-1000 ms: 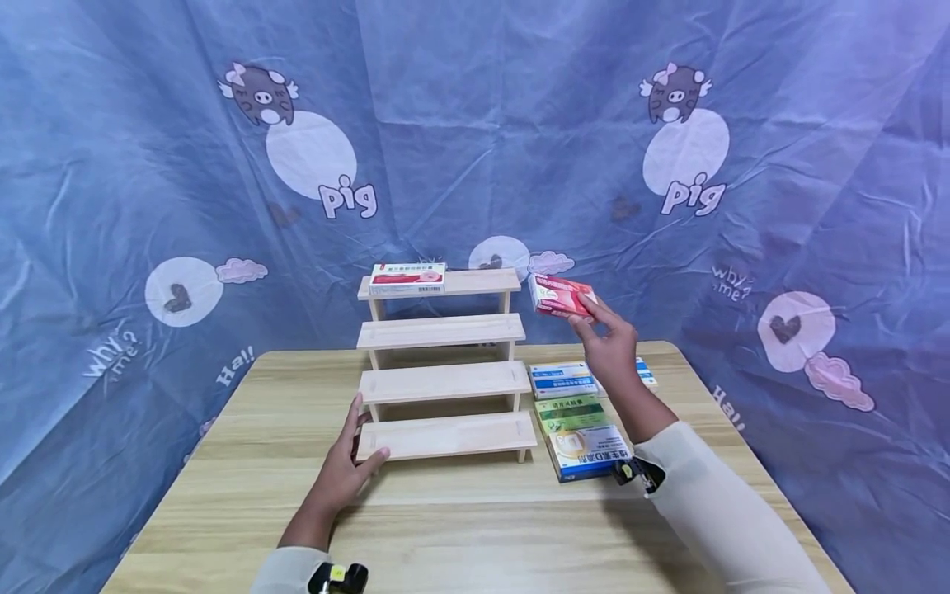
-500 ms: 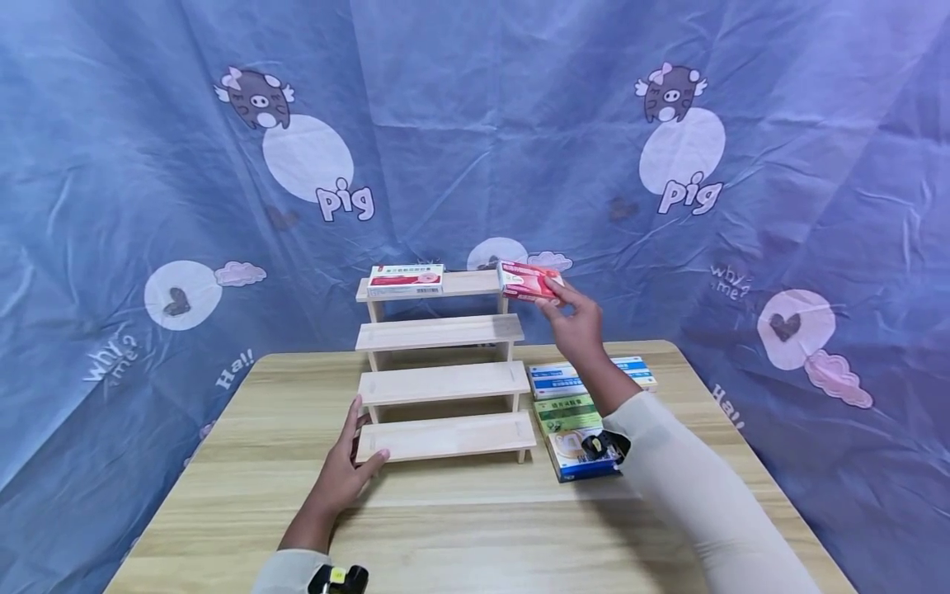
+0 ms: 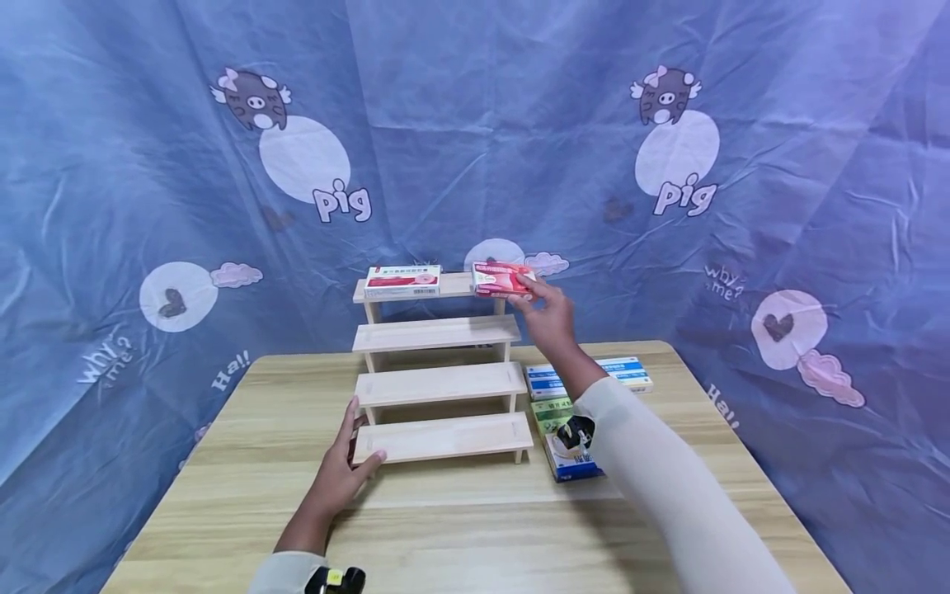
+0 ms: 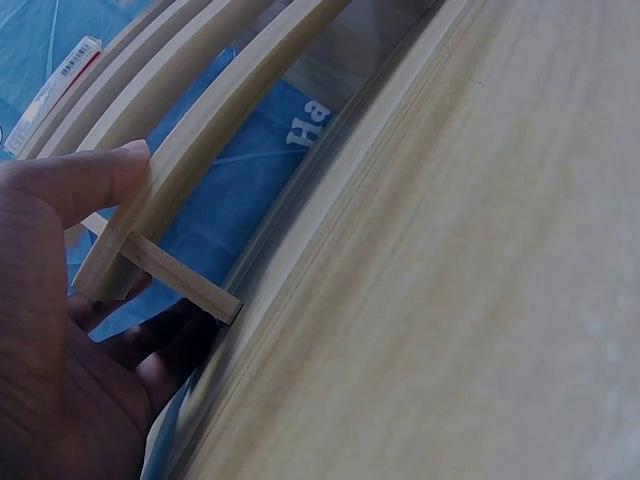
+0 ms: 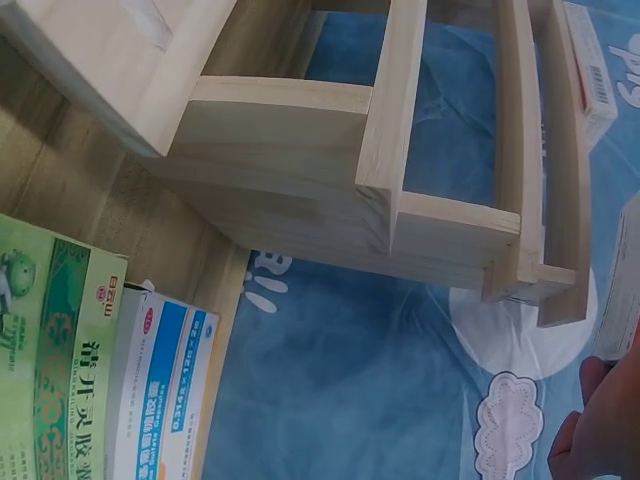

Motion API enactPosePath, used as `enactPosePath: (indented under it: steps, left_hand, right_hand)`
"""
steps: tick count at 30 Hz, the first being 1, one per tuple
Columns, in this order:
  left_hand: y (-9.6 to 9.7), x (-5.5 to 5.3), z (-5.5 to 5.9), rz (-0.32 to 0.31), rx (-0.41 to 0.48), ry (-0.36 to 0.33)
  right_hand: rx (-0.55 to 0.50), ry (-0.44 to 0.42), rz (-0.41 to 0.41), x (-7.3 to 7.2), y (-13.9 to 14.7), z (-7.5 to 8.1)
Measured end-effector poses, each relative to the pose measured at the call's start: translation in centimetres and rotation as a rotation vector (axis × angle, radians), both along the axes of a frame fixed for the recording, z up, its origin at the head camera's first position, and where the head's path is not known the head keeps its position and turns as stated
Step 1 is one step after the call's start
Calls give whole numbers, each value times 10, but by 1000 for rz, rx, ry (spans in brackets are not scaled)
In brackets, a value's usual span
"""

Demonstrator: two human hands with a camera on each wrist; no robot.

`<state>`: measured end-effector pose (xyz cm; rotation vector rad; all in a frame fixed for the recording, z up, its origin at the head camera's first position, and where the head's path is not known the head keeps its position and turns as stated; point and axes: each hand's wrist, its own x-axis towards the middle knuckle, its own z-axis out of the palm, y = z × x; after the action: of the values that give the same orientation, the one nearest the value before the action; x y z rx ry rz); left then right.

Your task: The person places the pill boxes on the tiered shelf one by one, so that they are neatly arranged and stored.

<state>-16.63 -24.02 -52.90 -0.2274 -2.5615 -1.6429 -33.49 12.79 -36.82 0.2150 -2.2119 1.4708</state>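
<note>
A four-tier wooden display rack (image 3: 444, 440) stands on the table. My left hand (image 3: 337, 478) grips the left end of its lowest shelf, the thumb on the shelf edge and the fingers behind, as the left wrist view shows. My right hand (image 3: 551, 322) pinches the right end of a red medicine box (image 3: 493, 280) at the right end of the top shelf, where the box overlaps the shelf in the head view. On that same shelf's left part lies a white and red medicine box (image 3: 402, 281). In the right wrist view, the right hand (image 5: 605, 425) shows only at the edge.
Right of the rack, a green medicine box (image 5: 60, 350) lies beside blue and white boxes (image 3: 627, 373), with a blue-edged box (image 3: 575, 466) in front, partly hidden by the right forearm. A blue printed curtain (image 3: 445, 124) hangs behind the wooden table (image 3: 267, 421).
My right hand has moved left with the red medicine box, from beside the rack to the top shelf's right end. My left hand keeps its grip on the lowest shelf.
</note>
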Motion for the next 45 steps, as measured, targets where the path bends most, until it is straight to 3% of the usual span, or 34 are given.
enactPosePath:
  steps: [5, 12, 27, 35, 45]
  left_hand:
    - [1, 0, -1, 4, 3, 2]
    - [1, 0, -2, 4, -17, 19]
    - [0, -1, -3, 6, -16, -1]
    - [2, 0, 0, 15, -12, -19]
    - [0, 0, -1, -3, 5, -16]
  right_hand:
    - [42, -1, 2, -7, -6, 1]
    - [2, -12, 7, -18, -10, 6]
    - [14, -186, 10, -30, -23, 14]
    - [101, -130, 18, -32, -28, 9]
    - [146, -154, 21, -33, -36, 4]
